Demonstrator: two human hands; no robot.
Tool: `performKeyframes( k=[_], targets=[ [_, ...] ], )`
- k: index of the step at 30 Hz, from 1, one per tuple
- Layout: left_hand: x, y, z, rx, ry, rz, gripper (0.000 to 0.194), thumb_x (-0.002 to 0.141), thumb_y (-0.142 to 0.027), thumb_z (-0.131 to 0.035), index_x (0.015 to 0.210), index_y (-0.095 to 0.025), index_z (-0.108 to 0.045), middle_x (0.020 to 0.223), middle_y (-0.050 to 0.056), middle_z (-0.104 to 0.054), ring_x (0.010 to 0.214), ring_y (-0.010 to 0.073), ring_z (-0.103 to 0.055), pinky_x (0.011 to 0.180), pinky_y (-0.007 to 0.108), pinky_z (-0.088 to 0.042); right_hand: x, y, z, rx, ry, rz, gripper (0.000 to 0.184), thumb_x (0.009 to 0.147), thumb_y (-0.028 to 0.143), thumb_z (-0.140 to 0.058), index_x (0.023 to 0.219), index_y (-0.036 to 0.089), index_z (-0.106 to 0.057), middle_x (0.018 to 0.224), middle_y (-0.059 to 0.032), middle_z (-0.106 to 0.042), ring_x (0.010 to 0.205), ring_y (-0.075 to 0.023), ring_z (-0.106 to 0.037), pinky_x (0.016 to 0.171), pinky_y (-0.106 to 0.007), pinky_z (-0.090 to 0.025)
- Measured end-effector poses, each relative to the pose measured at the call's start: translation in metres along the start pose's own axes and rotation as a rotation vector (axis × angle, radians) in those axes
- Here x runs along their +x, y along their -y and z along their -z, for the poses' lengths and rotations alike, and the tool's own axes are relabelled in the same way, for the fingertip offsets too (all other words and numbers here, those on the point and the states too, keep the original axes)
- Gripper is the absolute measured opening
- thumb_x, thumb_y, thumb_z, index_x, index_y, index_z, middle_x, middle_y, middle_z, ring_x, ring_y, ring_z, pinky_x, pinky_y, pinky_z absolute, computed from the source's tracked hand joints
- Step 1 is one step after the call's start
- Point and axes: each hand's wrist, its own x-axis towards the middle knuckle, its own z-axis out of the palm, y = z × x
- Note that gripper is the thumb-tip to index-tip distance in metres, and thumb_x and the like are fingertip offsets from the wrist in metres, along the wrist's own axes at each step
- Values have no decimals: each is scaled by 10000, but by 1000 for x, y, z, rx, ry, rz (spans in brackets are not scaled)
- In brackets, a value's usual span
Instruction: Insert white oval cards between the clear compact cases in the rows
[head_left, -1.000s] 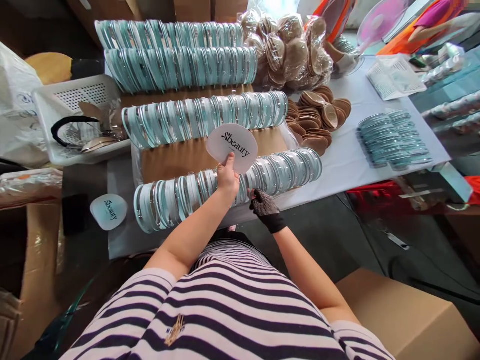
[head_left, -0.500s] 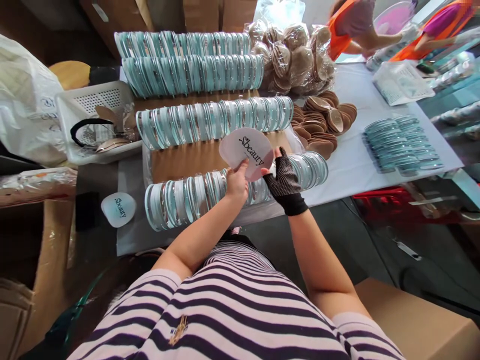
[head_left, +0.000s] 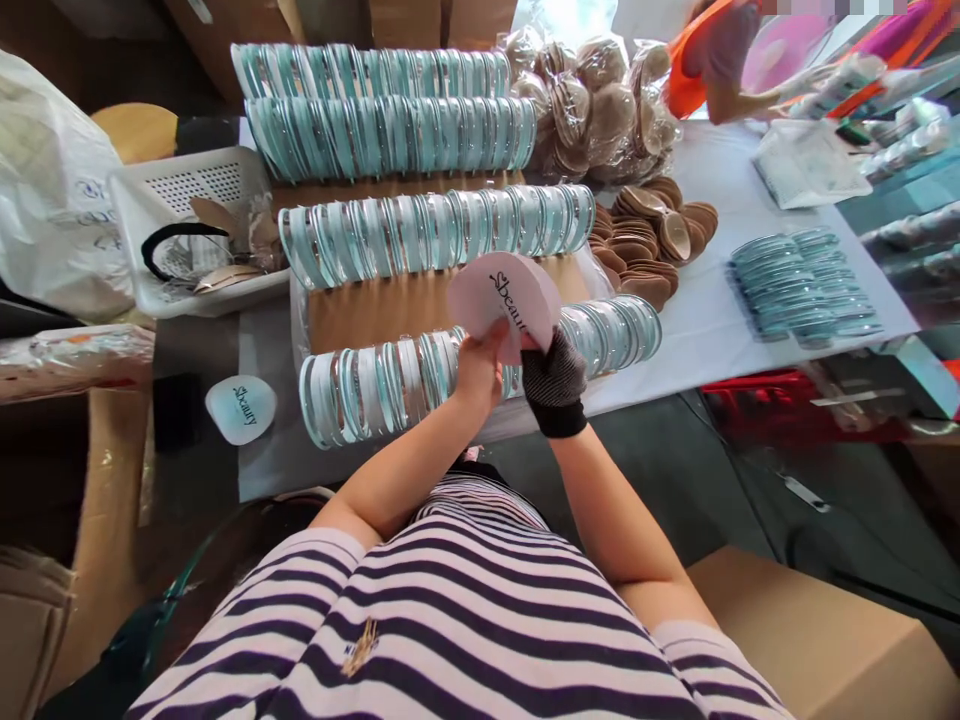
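Observation:
My left hand (head_left: 478, 375), bare, pinches the lower edge of a white rounded card (head_left: 480, 290) printed with "beauty", thumb on top. The card's right side looks bent or lifted, and whether it is one layer or two I cannot tell. My right hand (head_left: 555, 378), in a dark fingerless mesh glove, is closed on that card's lower right edge. Its fingertips are mostly hidden. Directly under both hands runs a row of pale teal-and-white rounded discs (head_left: 375, 385) standing on edge. A similar printed "beauty" piece (head_left: 241, 409) lies to the left.
Further rows of discs (head_left: 390, 135) stand behind on cardboard (head_left: 390, 305). Brown oval pieces (head_left: 637, 245) and bagged ones (head_left: 600, 115) lie at the back right. A white basket (head_left: 142, 270) sits left, teal stacks (head_left: 806, 285) right. A co-worker in orange (head_left: 690, 65) is beyond.
My right hand has risen from the disc row to the card, opened beside it, then closed on its right edge. The card has moved slightly right in my left hand and its right side now bends.

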Motion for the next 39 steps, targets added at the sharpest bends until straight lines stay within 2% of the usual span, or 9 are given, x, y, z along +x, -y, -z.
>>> performKeyframes(
  k=[3,5,9,12,18,21,29,34,39],
  targets=[
    [6,-10,-1,-74,-87,38,147,838,-55,-670,925,-168,-710,1003,51,-774,1158,211,-673,1057,361,-514,-12,-13,14,-45,-221,-214,506,949,512,-376,1066,113,-664,905,-187,-694,823,-281,-671,687,-380,-542],
    [17,-21,2,-133,-141,22,242,860,-84,-669,1088,-164,-685,1148,79,-745,1196,214,-652,1053,367,-521,-36,-26,31,-102,-292,-180,540,943,539,-382,1084,105,-672,895,-197,-699,809,-288,-676,656,-368,-534],
    [36,-38,12,-178,-167,-3,425,909,-124,-636,1321,-210,-574,1329,85,-662,1236,217,-625,1049,411,-528,-105,-42,56,-190,65,68,494,955,480,-367,1058,146,-716,788,-150,-715,670,-234,-668,612,-309,-514],
    [40,-38,16,-169,-171,7,437,911,-135,-639,1332,-230,-566,1353,77,-647,1244,215,-619,1037,398,-538,-134,-36,50,-232,263,85,482,985,432,-318,1137,187,-704,846,-113,-744,659,-198,-671,592,-270,-477],
    [37,-33,18,-189,-171,4,416,893,-118,-655,1297,-202,-593,1363,89,-639,1240,207,-622,1034,370,-537,-93,-1,-3,-317,468,-61,396,978,344,-394,1273,182,-603,875,-85,-744,709,-191,-677,576,-271,-349],
    [38,-34,20,-173,-170,19,420,900,-135,-653,1305,-215,-578,1370,75,-636,1243,202,-618,1023,360,-544,-73,7,-13,-289,534,-116,371,982,378,-414,1229,160,-582,867,-84,-733,731,-192,-672,573,-274,-304],
    [41,-36,20,-219,-145,27,368,901,-110,-642,1260,-186,-609,1366,88,-637,1284,216,-587,1076,402,-505,-68,-11,-18,-146,399,-124,267,971,329,-410,974,151,-610,838,-86,-709,728,-182,-656,631,-251,-368],
    [41,-35,20,-228,-155,42,359,899,-104,-645,1249,-180,-621,1336,100,-656,1280,218,-591,1089,408,-489,-70,-18,-34,18,427,-122,236,961,342,-422,920,172,-581,782,-59,-699,645,-147,-631,606,-229,-396],
    [40,-34,22,-237,-140,20,323,894,-101,-648,1211,-160,-636,1331,113,-656,1270,223,-600,1090,415,-488,-70,-10,-47,-45,455,-137,230,965,292,-425,974,160,-613,825,-73,-714,719,-153,-662,636,-225,-406]
  ],
)
